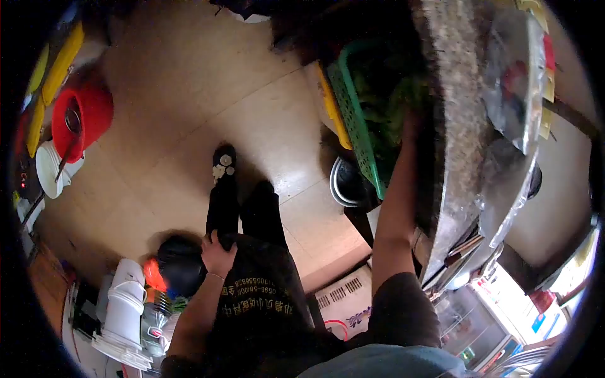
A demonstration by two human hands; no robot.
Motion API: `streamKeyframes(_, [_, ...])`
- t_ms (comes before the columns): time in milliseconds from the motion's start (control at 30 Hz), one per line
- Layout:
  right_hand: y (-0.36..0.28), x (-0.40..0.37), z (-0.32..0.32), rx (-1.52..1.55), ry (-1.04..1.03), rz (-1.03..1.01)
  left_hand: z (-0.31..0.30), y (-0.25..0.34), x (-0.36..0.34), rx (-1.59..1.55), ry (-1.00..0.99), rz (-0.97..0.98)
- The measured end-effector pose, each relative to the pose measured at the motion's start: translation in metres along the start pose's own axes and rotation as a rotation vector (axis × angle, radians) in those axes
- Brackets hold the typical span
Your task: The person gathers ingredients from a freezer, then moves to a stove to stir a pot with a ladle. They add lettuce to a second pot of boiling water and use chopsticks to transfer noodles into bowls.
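Observation:
My right arm reaches under the counter into a green plastic basket [356, 120] of leafy greens [378, 101]. There my right hand [411, 123] is among the leaves in deep shadow; its fingers are hidden, so whether it grips any leaves cannot be made out. My left hand [218, 257] rests on my upper leg at the edge of the dark apron [261, 283] with yellow print. Its fingers are apart and it holds nothing.
A stone-edged counter [460, 126] runs along the right. Below the basket sits a metal basin [340, 186]. A printed carton [346, 296] stands by my right leg. Left are a red bucket [94, 116], a white bucket [53, 167], a black bag [179, 264] and stacked white tubs [124, 302].

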State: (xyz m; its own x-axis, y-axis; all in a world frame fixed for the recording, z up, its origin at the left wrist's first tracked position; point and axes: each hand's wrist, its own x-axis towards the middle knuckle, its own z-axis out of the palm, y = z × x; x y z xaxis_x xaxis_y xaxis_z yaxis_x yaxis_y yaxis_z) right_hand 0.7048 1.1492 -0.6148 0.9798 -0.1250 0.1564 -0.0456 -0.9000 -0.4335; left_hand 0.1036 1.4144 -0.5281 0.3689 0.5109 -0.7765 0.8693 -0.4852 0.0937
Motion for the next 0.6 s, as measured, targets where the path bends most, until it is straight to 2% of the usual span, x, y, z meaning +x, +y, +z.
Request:
streamKeyframes(100, [-0.013, -0.019, -0.044, 0.798, -0.031, 0.379, -0.006, 0.001, -0.001, -0.005, -0.065, -0.021])
streamKeyframes(167, [-0.023, -0.030, -0.060, 1.092, -0.042, 0.514, -0.008, 0.000, 0.000, -0.014, -0.074, -0.004])
streamKeyframes(267, [-0.033, -0.043, -0.081, 1.296, -0.065, 0.619, -0.003, -0.013, -0.006, -0.008, -0.010, 0.047])
streamKeyframes(400, [-0.039, -0.057, -0.093, 1.414, -0.101, 0.705, -0.007, -0.025, -0.021, 0.002, -0.043, 0.022])
streamKeyframes(467, [-0.046, -0.064, -0.098, 1.469, -0.120, 0.733, -0.002, -0.041, -0.023, -0.043, -0.031, 0.112])
streamKeyframes(600, [-0.058, -0.093, -0.125, 1.565, -0.176, 0.818, 0.010, -0.077, -0.019, -0.120, -0.029, 0.111])
